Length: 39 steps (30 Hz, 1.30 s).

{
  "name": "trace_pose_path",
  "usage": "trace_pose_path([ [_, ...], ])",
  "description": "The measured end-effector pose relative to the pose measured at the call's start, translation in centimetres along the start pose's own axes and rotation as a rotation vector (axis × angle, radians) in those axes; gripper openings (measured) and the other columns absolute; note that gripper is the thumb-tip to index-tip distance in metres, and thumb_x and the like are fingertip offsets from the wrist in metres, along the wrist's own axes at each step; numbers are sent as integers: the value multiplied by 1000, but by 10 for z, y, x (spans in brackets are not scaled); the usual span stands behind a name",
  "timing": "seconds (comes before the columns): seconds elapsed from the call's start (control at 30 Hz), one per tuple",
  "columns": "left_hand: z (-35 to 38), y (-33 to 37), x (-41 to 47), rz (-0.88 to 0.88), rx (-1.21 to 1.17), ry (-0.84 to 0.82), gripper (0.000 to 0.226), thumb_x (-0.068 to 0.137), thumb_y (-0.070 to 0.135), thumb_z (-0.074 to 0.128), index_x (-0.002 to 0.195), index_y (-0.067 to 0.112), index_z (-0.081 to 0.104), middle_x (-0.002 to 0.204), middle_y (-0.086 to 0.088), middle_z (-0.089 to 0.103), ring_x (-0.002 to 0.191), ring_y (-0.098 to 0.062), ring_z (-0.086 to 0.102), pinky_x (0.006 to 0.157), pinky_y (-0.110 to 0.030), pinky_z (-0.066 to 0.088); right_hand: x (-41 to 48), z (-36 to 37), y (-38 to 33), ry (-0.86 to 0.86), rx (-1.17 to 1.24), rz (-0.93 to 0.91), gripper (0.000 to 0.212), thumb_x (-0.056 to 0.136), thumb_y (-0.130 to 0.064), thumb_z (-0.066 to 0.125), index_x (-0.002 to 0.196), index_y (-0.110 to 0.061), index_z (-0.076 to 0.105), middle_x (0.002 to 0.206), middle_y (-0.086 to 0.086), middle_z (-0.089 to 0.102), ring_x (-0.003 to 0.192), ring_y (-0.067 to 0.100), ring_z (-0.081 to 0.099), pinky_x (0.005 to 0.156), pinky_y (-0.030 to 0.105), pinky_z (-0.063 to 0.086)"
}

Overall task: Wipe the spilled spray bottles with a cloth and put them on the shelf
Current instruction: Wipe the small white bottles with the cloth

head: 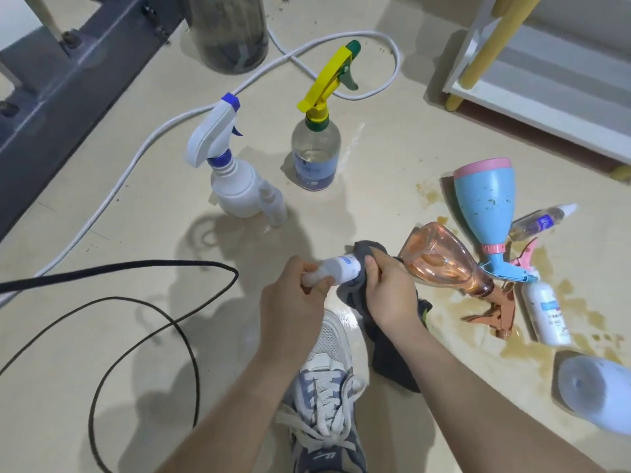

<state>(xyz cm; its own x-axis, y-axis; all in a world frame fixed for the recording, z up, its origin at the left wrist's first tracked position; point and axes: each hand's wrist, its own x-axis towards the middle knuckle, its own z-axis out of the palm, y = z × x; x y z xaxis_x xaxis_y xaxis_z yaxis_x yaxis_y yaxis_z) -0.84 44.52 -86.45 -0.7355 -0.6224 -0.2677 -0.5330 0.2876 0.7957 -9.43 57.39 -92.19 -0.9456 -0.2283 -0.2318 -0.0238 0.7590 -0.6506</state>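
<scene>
I'm seeing the floor (392, 158) smooth and glossy, throwing back light, with dull brown smears on the right. The cloth (392, 363) is dark grey fabric, soft and matt. The small white bottle (336, 269) reads as matt plastic. The orange bottle (440, 257) is see-through glossy plastic, the blue bottle (485, 203) opaque matt plastic, speckled. The clear bottle (316, 155) is shiny plastic. The shoe (327, 387) shows woven mesh.

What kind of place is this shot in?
Probably a home or utility room, seen at floor level: glossy cream floor with brown spill stains, a white shelf unit on yellow legs, and a white power cable trailing past a dark metal frame.
</scene>
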Motion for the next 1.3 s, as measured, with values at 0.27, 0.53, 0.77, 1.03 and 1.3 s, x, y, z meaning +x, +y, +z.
trace_pose_path([
  [0.27,13,39,14,194,149,-303,12,88,26,66,100,27,68,86,5,72,85,-19,64,79,-33,50,-55,-45,32,-179,-66,24,24,101,-21,49,90,-10,66,80,3,68,77,25,59,64,32,36],
  [0.53,66,76,-16,199,232,-490,25,87,45,63,78,21,60,71,3,70,77,-21,63,73,-34,50,-112,-135,63,166,501,467,38,104,-25,45,86,4,62,77,21,63,72,17,53,67,33,42],
  [0.77,118,91,-42,373,360,-567,39,85,43,64,61,16,49,59,-1,60,62,-24,57,59,-34,43,-144,-160,74,325,630,459,14,99,-19,56,100,-22,69,91,-11,72,84,4,66,75,16,49],
  [1.03,156,106,-31,451,775,-706,53,100,51,33,70,14,55,77,-7,61,76,-27,59,66,-33,41,-123,-106,89,357,175,259,27,98,-20,55,124,-25,62,120,-15,64,110,14,54,93,26,41],
  [1.3,167,110,-28,542,924,-797,52,103,45,24,106,10,63,91,-8,59,78,-21,47,69,-31,35,-109,-102,99,517,336,475,29,103,-19,39,116,-23,65,105,1,69,99,27,59,82,34,44],
])
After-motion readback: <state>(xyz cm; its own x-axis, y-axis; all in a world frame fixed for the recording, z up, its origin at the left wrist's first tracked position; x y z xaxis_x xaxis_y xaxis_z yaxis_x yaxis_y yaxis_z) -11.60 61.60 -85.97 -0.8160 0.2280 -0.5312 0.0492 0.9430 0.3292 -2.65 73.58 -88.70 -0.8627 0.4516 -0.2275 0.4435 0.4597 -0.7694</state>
